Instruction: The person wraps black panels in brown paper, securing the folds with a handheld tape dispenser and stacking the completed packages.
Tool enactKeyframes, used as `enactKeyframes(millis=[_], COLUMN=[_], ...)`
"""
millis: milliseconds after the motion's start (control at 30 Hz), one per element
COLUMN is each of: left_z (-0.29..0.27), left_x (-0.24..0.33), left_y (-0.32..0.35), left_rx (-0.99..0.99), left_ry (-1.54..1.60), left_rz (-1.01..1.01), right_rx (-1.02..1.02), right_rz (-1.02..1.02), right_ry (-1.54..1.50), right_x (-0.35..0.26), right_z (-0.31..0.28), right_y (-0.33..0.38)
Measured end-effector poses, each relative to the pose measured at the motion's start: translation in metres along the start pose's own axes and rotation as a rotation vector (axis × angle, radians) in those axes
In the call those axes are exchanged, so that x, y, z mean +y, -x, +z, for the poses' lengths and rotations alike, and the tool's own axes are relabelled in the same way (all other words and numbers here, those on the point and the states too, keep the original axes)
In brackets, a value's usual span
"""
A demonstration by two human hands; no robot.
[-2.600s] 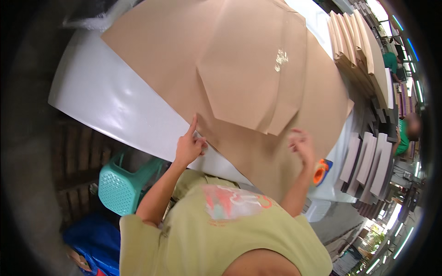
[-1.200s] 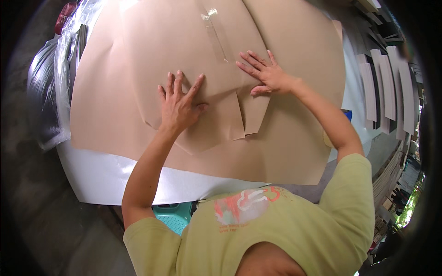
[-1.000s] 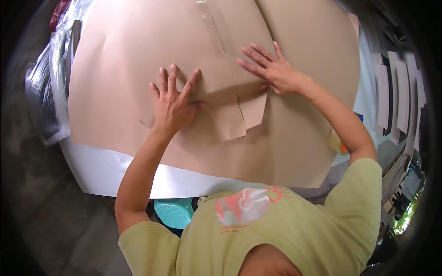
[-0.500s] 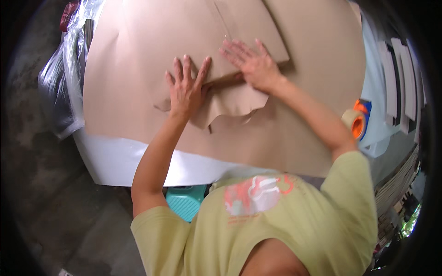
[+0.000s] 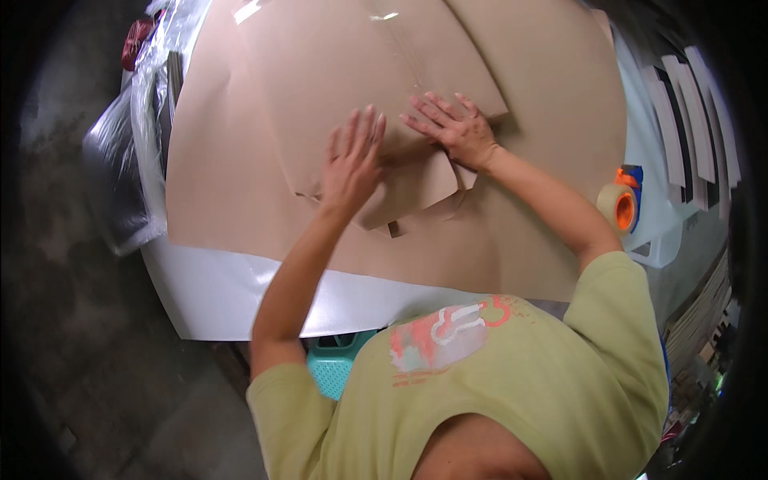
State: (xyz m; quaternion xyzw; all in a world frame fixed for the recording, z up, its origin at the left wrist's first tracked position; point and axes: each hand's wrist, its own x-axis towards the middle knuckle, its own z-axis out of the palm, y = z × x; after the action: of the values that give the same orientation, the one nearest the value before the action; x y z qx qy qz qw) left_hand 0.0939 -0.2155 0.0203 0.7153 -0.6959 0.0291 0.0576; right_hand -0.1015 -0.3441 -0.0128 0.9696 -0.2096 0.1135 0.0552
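Observation:
A flat parcel wrapped in brown paper (image 5: 344,64) lies before me, with strips of clear tape (image 5: 400,40) along its upper face. My left hand (image 5: 352,168) rests on its near edge, fingers stretched out and slightly blurred. To the right, my right hand (image 5: 460,134) presses flat on the same edge with fingers spread. Between and below the hands, a loose folded flap (image 5: 412,192) of the paper sticks out toward me. Neither hand grips anything.
Under the parcel spreads a large brown paper sheet (image 5: 232,176) over a white surface (image 5: 216,292). A tape dispenser with a tape roll (image 5: 620,206) lies at the right edge. Clear plastic film (image 5: 136,168) hangs at the left. Pale strips (image 5: 688,120) lie far right; a teal stool (image 5: 332,372) is below.
My left hand has slid right along the parcel's edge, closer to my right hand. The flap below looks more neatly folded. The whole view has shifted slightly.

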Motion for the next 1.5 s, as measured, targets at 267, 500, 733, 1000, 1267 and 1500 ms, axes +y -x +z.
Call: enactKeyframes(millis=[267, 500, 733, 1000, 1267, 1500], left_z=[0.025, 0.032, 0.024, -0.003, 0.017, -0.016], left_x=[0.022, 0.025, 0.019, -0.068, -0.123, -0.054], left_y=[-0.016, -0.016, -0.031, 0.016, 0.096, 0.059], left_rx=[0.070, 0.076, 0.096, 0.053, 0.029, 0.105], left_ry=[0.084, -0.087, -0.055, 0.170, 0.148, 0.534], left_rz=[0.029, 0.031, 0.126, 0.253, 0.074, 0.051], right_rx=[-0.010, -0.135, 0.229, 0.099, 0.009, -0.101], right_rz=[0.070, 0.224, 0.054, 0.173, 0.268, 0.494], right_ry=[-0.133, -0.309, -0.175, -0.254, -0.421, -0.549], right_x=[0.077, 0.059, 0.026, 0.022, 0.024, 0.039], right_z=[-0.006, -0.032, 0.002, 0.003, -0.008, -0.019], right_y=[0.044, 0.052, 0.042, 0.030, 0.025, 0.010])
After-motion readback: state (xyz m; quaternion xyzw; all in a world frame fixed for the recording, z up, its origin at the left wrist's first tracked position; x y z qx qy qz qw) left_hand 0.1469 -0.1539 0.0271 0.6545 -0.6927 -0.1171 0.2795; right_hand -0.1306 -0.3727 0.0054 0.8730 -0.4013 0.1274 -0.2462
